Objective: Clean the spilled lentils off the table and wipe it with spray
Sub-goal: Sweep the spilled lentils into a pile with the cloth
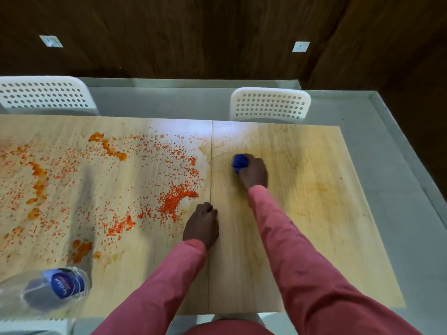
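head camera is looking down on the pale wooden table (302, 226), and the seam running across its middle is serving as our landmark. just right of the seam, the right hand (254, 174) is reaching out in a pink sleeve (290, 238), its fingers curling round a crumpled blue cloth (239, 162) and pressing it onto the wood. the surface around the cloth is looking smeared, with faint orange staining further right of the seam. right on the seam, nearer the person, the left hand (202, 227) is resting on the table with its fingers curled under, knuckles up, and it is holding nothing that can be seen. left of the seam, the spilled orange lentils (174, 200) are lying scattered over the whole left half, with a thick heap just beside the left hand and mushy orange clumps further left. well left of the seam, at the near edge, a clear plastic bottle with a blue label (55, 288) is lying on its side. beyond the far edge, two white perforated chairs (269, 105) are standing.
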